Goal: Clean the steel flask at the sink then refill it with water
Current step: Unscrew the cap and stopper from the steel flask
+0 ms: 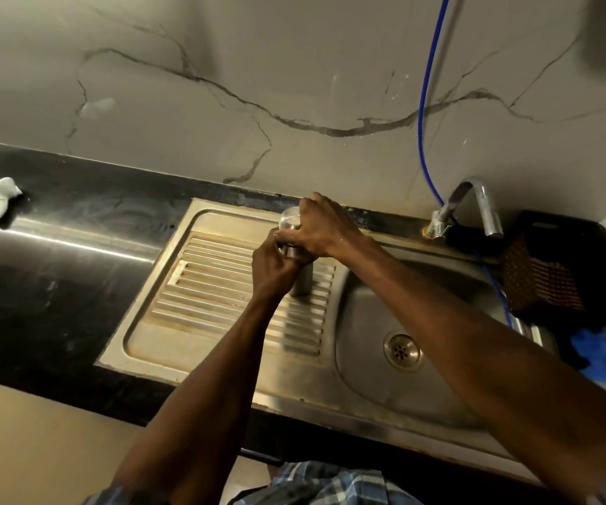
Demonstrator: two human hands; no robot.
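Both hands, left hand and right hand, grip the upright steel flask, cap end up.

Black countertop with inset steel sink, pale lump, dark basket.

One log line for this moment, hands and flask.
flask: upright on drainboard | left hand: grips body | right hand: grips cap | tap: no water seen

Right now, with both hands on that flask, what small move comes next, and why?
Probably twist the cap off: the right hand grips it, the left hand holds the flask upright on the drainboard, away from the tap.
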